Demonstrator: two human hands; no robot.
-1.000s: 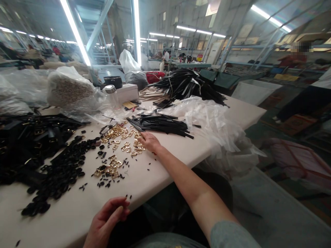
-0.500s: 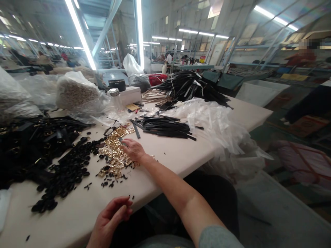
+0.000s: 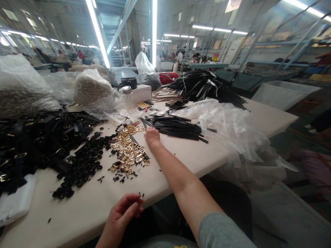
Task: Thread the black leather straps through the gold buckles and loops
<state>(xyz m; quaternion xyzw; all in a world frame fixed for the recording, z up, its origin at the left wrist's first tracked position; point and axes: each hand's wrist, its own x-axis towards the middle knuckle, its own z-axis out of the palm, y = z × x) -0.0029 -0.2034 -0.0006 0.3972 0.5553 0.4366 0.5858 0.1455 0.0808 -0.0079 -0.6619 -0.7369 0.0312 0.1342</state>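
My right hand (image 3: 152, 135) reaches out over the table, its fingers closed over the near end of a black strap (image 3: 144, 122) beside the strap pile. Just left of it lie loose gold buckles (image 3: 130, 148), with another black strap (image 3: 134, 142) lying across them. My left hand (image 3: 125, 212) is held at the front table edge, thumb and fingers curled together; whatever is between them is hidden. Tiny black pieces (image 3: 141, 194) show by its fingertips. A pile of flat black straps (image 3: 178, 127) lies to the right of my right hand.
Left of the buckles are black ring-like pieces (image 3: 82, 165) and a heap of buckled black straps (image 3: 38, 141). Behind stand a glass bottle (image 3: 127, 96), a white box (image 3: 141, 93) and a filled plastic bag (image 3: 90, 88). Plastic sheeting (image 3: 224, 120) covers the right side.
My right hand has moved from the buckles to the strap beside the pile, leaving a strap lying on the buckles. The left hand keeps its curled pose. The view has swung left.
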